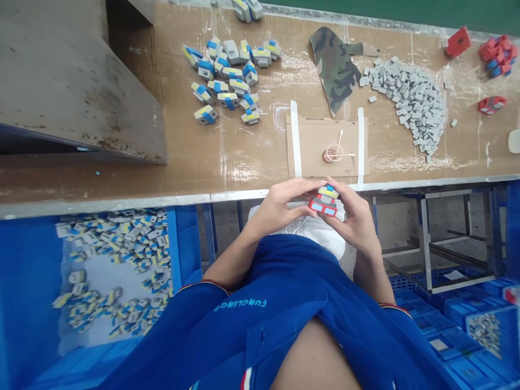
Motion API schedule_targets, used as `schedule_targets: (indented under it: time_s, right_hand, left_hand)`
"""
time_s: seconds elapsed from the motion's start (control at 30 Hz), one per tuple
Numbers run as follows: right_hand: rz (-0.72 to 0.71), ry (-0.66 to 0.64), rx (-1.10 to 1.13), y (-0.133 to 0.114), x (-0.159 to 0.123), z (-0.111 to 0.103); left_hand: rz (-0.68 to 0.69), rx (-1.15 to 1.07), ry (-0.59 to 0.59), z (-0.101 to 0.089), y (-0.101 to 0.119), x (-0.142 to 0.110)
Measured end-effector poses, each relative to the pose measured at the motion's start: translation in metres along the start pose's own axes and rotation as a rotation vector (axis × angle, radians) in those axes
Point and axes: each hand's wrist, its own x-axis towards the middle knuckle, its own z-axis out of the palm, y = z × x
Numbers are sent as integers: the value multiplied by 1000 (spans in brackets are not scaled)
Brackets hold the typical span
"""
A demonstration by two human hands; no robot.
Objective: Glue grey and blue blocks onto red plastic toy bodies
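Note:
Between my two hands, just off the table's near edge, is a small plastic toy piece (325, 201), red below with light-blue windows, grey in the middle and yellow and blue on top. My left hand (282, 205) grips it from one side with thumb and fingers. On the other side the fingers of my right hand (352, 215) close on the same piece. Beyond them a cardboard sheet (311, 151) is held down by white tape strips. On it stands a small round cup (330, 155) with cotton swabs across it.
White, blue and yellow toy parts (231, 81) lie grouped at the back left. Toward the right are a camouflage cloth (333, 65), a heap of small grey pieces (410, 97) and red parts (498, 54). A blue crate (173, 254) of parts stands below left; a metal stool (424, 238) is below right.

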Motion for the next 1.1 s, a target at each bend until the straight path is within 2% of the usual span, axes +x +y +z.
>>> schedule_targets:
  time_s: [0.13, 0.3, 0.4, 0.5, 0.6, 0.77, 0.97, 1.1]
  right_hand:
    - [20, -16, 113, 0, -7, 0]
    - [-16, -3, 210, -8, -9, 7]
    - [-109, 116, 202, -16, -4, 14]
    - [-179, 272, 74, -19, 0, 23]
    - [-207, 345, 12, -18, 2, 31]
    - [-213, 342, 74, -9, 6, 40]
    - [-247, 333, 60, 6, 9, 48]
    - [-241, 281, 128, 17, -1, 50]
  left_hand:
    - [206, 349, 70, 4, 3, -7]
    - [286, 498, 240, 22, 18, -12]
    - [318, 520, 360, 26, 23, -11]
    - [342, 501, 410, 28, 23, -10]
    - [284, 516, 429, 28, 20, -12]
    - [187, 536, 431, 25, 12, -15]
    - [281, 479, 434, 18, 1, -15]
    - [258, 453, 380, 19, -6, -26]
